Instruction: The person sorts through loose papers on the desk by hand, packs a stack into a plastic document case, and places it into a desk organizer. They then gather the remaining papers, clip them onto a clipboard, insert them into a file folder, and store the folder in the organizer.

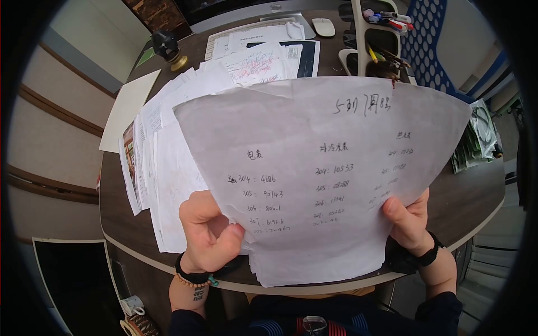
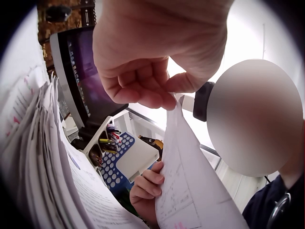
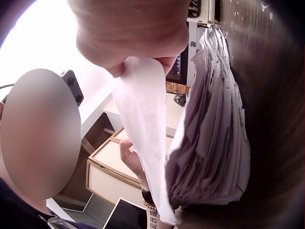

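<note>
A sheet [image 1: 325,173] is held above a paper stack [image 1: 168,168] on the desk [image 1: 471,201], monitor [image 1: 235,11] behind.

The handwritten sheet [image 1: 330,168] carries a heading near its top edge that seems to read "5到7月" plus a blurred character. Below it, the left column is headed "电表", with rows "304: 4686", "305: 90743", "306: 806.1", "307: 6192.6". The columns further right are too faint to read.
</note>
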### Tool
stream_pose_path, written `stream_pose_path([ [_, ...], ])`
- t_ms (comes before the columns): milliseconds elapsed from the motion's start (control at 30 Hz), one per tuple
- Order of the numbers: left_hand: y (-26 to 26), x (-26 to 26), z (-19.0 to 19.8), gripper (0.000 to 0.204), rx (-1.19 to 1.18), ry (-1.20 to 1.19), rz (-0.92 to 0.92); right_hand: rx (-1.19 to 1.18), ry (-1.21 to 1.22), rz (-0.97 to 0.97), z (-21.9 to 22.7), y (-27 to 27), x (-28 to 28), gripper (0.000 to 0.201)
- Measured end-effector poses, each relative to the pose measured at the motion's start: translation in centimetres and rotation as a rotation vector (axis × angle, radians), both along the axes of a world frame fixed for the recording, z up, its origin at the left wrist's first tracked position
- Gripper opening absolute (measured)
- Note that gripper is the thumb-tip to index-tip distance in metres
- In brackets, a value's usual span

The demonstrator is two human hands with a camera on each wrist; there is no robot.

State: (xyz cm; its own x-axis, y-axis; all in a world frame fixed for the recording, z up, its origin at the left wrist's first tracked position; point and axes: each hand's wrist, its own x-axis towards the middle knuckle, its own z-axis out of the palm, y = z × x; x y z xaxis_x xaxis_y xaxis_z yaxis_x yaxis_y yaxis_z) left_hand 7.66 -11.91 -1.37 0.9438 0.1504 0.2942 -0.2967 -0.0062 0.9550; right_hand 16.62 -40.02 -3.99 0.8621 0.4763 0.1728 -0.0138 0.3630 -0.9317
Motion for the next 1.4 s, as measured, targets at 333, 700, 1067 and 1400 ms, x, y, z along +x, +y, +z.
stream_pose_path([
  [333,-0.5,0.4,0.2,0.030,-0.074,-0.005,0.029,-0.008,-0.010,-0.008,0.0,0.0,0.0,0.028],
  [700,0.4,-0.3,-0.1,0.049,-0.538,0.032,-0.105,-0.017,-0.036,-0.081,0.2,0.1,0.0,0.024],
  [1067,-0.5,0.0,0.4,0.020,-0.050,-0.004,0.031,-0.005,-0.037,-0.086,0.0,0.0,0.0,0.025],
  [1400,0.0,-0.2,0.3,0.011,-0.096,-0.010,-0.001,0.018,-0.050,-0.091,-0.2,-0.1,0.0,0.028],
])
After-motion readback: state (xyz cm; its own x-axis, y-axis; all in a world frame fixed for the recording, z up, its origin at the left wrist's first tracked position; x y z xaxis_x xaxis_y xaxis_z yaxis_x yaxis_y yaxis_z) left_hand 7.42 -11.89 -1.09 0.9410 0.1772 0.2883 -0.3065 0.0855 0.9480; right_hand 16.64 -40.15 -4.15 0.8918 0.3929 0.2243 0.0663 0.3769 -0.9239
